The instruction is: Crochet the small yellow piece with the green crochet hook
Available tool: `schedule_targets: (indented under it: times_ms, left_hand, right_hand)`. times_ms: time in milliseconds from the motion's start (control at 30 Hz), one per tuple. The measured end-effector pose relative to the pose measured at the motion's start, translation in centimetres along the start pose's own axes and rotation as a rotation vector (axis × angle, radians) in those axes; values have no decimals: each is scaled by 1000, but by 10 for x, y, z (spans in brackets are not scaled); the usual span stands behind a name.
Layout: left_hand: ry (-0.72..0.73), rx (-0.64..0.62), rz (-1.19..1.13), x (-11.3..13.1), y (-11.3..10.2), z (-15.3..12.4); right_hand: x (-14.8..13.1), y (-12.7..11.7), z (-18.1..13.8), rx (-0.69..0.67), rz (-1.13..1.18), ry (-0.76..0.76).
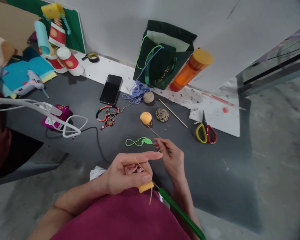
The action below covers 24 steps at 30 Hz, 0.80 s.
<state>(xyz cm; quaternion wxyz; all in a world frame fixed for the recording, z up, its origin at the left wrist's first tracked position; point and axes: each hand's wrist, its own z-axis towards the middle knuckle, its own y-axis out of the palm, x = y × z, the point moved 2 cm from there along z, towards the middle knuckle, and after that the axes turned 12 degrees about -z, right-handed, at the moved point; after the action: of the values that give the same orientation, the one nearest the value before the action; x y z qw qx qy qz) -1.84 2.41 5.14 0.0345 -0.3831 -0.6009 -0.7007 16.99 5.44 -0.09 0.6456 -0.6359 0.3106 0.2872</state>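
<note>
My left hand (130,171) pinches a small yellow crochet piece (145,187) between thumb and fingers, its index finger stretched out with yellow yarn looped over it. A crochet hook (180,210) with a green handle sticks out from the piece toward the lower right; no fingers of my right hand are on it. My right hand (172,158) pinches the yarn strand just past the left index fingertip. That strand leads toward a yellow yarn ball (146,118) on the table. Beyond my hands lies a green crocheted leaf-like piece (147,141) with a loose tail.
Scissors (205,131) lie to the right, near a wooden stick (173,113) and a coiled grey-brown crochet piece (162,115). Further back are a phone (111,89), a dark green paper bag (160,56) and an orange bottle (188,71). A glue gun (32,84) and white cable (40,103) are at left, near a person.
</note>
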Motion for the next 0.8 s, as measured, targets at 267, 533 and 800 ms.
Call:
schedule_targets:
  times_ms: [267, 533, 800]
  left_hand:
    - [-88, -12, -17, 1, -7, -1]
    - [-196, -20, -27, 4, -8, -6]
    - [-271, 30, -57, -2, -14, -5]
  right_hand:
    - [-19, -16, 2, -668, 249, -141]
    - [8, -11, 27, -134, -389, 42]
    - [-4, -8, 34, 287, -176, -170]
